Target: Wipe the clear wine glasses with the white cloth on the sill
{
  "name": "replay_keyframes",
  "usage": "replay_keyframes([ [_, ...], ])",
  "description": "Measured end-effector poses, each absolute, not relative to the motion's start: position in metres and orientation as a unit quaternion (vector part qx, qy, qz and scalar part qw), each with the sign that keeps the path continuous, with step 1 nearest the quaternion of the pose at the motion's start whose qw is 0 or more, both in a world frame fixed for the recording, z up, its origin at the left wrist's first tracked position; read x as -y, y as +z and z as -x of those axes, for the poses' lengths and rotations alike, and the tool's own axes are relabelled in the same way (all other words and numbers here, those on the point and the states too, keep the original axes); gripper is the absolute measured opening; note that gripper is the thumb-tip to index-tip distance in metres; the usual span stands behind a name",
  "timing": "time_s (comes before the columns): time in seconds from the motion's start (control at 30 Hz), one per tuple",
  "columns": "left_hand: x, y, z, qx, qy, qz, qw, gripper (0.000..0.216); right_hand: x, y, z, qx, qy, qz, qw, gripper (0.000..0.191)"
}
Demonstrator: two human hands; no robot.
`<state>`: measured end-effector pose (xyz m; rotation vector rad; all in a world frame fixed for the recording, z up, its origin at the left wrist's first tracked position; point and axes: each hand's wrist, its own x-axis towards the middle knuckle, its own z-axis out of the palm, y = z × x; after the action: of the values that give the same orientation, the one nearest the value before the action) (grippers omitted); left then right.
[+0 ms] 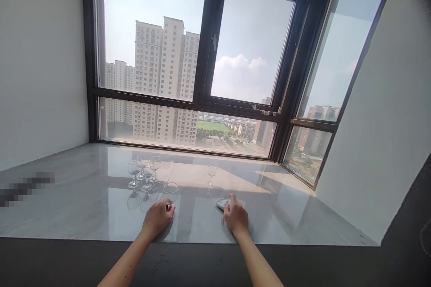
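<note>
My left hand is closed around the lower part of a clear stemmed glass at the front of the ledge. The glass bowl rises above my fingers, and its stem and foot are mostly hidden by the hand. To the right, my right hand is closed over a small white cloth lying on the surface, with one finger pointing forward. Part of the cloth is covered by that hand. Beyond and between the hands, a single stemmed glass stands upright.
Several clear stemmed glasses stand in a cluster behind my left hand. The glossy ledge ends at a front edge near my wrists. Dark-framed windows close off the back, with walls on both sides.
</note>
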<state>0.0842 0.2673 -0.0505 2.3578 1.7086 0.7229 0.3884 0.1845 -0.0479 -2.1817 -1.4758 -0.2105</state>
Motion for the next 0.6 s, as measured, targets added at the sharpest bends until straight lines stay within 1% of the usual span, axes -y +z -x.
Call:
replay_keyframes([
  [0.6,-0.2682,-0.0548,-0.0835,-0.564,0.244,-0.786,0.064,0.016,-0.1887,-0.0545,-0.3928,0.545,-0.066,0.797,0.253,0.041],
])
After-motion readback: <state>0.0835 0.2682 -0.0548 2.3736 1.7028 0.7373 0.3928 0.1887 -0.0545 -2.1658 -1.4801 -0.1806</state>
